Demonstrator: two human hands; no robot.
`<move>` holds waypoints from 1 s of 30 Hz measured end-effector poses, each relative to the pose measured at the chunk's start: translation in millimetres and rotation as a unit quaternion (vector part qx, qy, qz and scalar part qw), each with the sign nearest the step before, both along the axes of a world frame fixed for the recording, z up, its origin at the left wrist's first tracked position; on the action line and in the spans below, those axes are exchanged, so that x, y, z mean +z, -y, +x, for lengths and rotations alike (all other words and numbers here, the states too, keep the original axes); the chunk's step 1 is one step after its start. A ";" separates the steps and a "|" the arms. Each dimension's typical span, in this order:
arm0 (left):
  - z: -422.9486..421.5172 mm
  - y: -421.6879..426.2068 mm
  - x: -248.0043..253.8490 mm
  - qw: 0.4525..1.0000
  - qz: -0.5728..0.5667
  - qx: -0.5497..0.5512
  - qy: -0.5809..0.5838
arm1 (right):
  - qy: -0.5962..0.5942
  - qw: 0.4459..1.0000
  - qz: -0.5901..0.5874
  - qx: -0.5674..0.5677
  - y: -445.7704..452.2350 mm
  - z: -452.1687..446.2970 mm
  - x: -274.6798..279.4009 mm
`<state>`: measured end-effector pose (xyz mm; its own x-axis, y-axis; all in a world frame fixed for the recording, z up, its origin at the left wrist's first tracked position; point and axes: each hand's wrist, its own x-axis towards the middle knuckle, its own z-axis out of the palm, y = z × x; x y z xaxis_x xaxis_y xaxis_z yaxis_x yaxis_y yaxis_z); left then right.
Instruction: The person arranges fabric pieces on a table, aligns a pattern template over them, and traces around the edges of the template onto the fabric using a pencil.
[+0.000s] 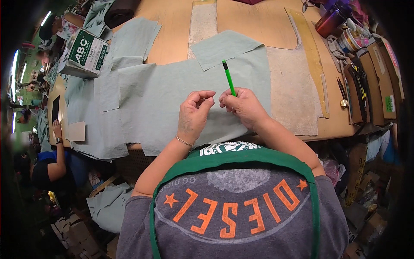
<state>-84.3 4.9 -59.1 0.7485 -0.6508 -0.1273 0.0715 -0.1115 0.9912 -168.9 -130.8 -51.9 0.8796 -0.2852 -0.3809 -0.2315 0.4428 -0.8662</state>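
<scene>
Light grey-green cloth (159,90) lies spread over the table below both hands. My left hand (196,113) is raised over it, thumb and fingertips brought together; anything between them is too small to make out. Close beside it on the right, my right hand (243,105) is closed around a green pencil (228,78), whose black-and-green end points up and away. The fingertips of the two hands are a small gap apart. A smaller folded piece of the same cloth (224,46) lies just beyond the pencil.
An ABC can (84,54) stands on cloth at the left. Pale pattern pieces (293,90) lie right of the cloth. A tumbler (333,19) and boxes holding tools (374,86) line the right edge. Another person's hand (57,128) rests at the far left edge.
</scene>
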 end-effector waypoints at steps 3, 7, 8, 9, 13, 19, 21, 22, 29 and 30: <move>-1.6 0.7 -0.4 0.999 -0.008 -0.025 -0.019 | 0.003 1.000 0.025 0.003 -0.2 0.5 0.5; -4.4 1.2 -3.8 0.999 -0.030 -0.041 -0.002 | -0.004 0.998 0.064 0.004 1.9 -1.2 -3.1; -5.3 1.1 -3.8 0.998 -0.029 -0.041 0.025 | -0.007 0.997 0.070 0.006 3.2 -2.0 -6.2; -6.5 0.9 -1.5 0.996 -0.020 -0.044 0.081 | -0.011 0.997 0.076 0.008 3.6 -2.3 -8.5; -7.4 0.8 11.1 0.966 0.014 -0.047 0.256 | 0.003 0.998 0.061 0.009 1.7 -2.3 -10.3; -2.8 0.4 2.7 0.951 -0.027 -0.019 0.306 | -0.004 0.998 0.064 0.024 0.1 -4.9 -3.8; -0.5 -2.0 2.4 0.909 -0.019 -0.023 0.416 | -0.002 0.998 0.058 0.024 -0.4 -4.9 -2.3; 0.3 -3.5 2.1 0.887 -0.012 -0.028 0.461 | -0.001 0.998 0.054 0.021 -0.7 -5.1 -1.8; 0.9 -7.5 5.0 0.800 0.029 -0.039 0.598 | 0.013 0.999 0.038 0.011 -1.4 -6.1 -2.8; -1.2 -6.7 4.4 0.833 0.010 -0.035 0.552 | 0.014 0.999 0.043 0.006 -1.4 -6.2 -2.5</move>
<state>-85.5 11.6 -54.8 0.3770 -0.7043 0.6016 -0.8898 -0.0951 0.4463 -175.1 -129.4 -54.4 0.8930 -0.2415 -0.3797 -0.2143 0.5139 -0.8307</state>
